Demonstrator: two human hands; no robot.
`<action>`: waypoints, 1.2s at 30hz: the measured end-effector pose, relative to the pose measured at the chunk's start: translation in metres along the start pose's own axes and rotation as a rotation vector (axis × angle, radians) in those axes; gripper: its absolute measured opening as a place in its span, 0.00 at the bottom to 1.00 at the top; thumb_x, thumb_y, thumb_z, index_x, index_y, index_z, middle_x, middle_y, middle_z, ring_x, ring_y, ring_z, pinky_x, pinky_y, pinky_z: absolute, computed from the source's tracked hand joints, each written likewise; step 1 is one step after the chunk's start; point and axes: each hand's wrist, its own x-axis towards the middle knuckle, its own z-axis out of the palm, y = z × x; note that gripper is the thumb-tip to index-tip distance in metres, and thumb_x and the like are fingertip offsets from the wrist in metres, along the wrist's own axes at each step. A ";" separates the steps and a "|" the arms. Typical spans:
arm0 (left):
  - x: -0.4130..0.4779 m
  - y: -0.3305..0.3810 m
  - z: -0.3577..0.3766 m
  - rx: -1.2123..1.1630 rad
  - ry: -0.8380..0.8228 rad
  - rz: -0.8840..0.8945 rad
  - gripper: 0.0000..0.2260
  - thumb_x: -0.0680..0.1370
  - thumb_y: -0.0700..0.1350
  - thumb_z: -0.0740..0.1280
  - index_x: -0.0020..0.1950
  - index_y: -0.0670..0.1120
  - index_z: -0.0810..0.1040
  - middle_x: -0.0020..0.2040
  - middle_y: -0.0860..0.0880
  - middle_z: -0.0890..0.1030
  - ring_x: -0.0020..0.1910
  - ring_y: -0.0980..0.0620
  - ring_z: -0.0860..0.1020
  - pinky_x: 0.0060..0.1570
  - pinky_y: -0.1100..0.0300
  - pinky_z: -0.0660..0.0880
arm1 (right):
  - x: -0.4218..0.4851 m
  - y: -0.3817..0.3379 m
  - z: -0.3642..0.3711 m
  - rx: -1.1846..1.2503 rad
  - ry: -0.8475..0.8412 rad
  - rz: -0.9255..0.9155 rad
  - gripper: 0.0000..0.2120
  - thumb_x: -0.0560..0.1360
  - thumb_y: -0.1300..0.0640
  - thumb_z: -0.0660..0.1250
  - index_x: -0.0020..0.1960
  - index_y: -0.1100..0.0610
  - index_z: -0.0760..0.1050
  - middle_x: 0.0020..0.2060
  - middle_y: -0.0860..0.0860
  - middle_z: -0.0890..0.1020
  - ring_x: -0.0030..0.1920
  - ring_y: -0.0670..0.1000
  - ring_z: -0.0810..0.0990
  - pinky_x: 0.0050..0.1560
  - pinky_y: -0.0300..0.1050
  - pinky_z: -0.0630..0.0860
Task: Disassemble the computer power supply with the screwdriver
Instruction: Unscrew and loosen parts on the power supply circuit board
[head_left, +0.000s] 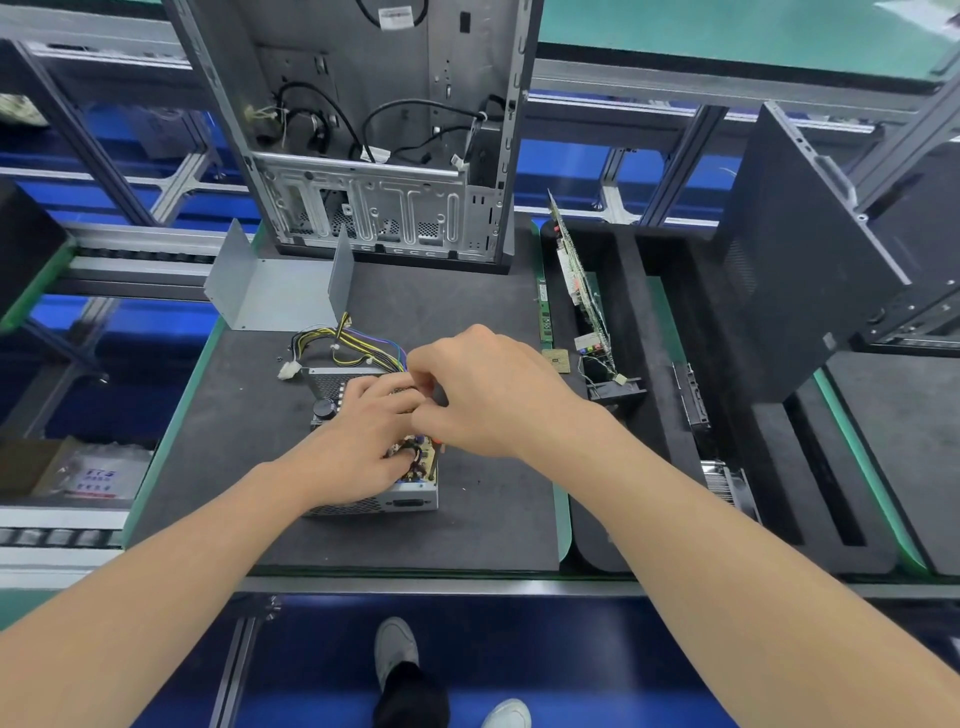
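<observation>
The small grey sheet-metal computer power supply (408, 500) lies on the black mat (467, 519) of the table, its lid off and its brown circuit board (418, 457) bared. The left hand (363, 431) rests on the parts inside it, fingers laid forward across them and gripping nothing that I can see. The right hand (483, 395) meets it over the supply's far right corner. Its grip is closed, thumb and forefinger pinched on a tool that is almost wholly hidden. I take the orange sliver under the palm for the orange-handled screwdriver (439, 440). The step looks to be freeing the board from the housing. To do it well, the left hand should bear down so the housing cannot skate on the mat. It should stay off the round black capacitor (324, 408) at the supply's left side, which may hold charge. The driver wants to stand square over the screw head and be pushed home before it is turned, or the tip may slip onto the board. The hands hide the screw, so the left fingers should shift enough to show it. The bundle of yellow, black and purple wires (358, 343) leaving the supply's far side should stay clear of the tip. Behind the supply to the left lies the bent grey metal cover (280, 291), and further behind stands the stripped silver computer case (374, 130). To the supply's right sits a black foam tray (639, 322).
</observation>
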 end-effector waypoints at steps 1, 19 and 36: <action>0.000 0.000 0.000 0.002 -0.004 -0.005 0.34 0.70 0.35 0.71 0.50 0.71 0.58 0.58 0.78 0.62 0.66 0.77 0.53 0.64 0.55 0.58 | 0.000 0.000 0.000 0.000 0.001 0.000 0.02 0.71 0.53 0.65 0.42 0.50 0.73 0.38 0.49 0.80 0.41 0.59 0.78 0.30 0.42 0.59; -0.001 -0.013 0.006 0.084 -0.072 0.019 0.17 0.72 0.40 0.67 0.52 0.61 0.80 0.57 0.76 0.64 0.69 0.72 0.52 0.67 0.53 0.56 | 0.000 0.003 -0.001 0.001 0.003 -0.013 0.02 0.72 0.53 0.65 0.44 0.50 0.74 0.39 0.49 0.81 0.42 0.59 0.79 0.30 0.41 0.59; -0.006 -0.012 0.008 -0.072 -0.013 -0.042 0.04 0.73 0.45 0.60 0.39 0.49 0.73 0.40 0.57 0.77 0.53 0.62 0.68 0.57 0.61 0.64 | 0.000 -0.020 0.000 -0.047 -0.113 -0.106 0.07 0.71 0.58 0.66 0.45 0.51 0.69 0.40 0.51 0.75 0.39 0.60 0.76 0.33 0.47 0.69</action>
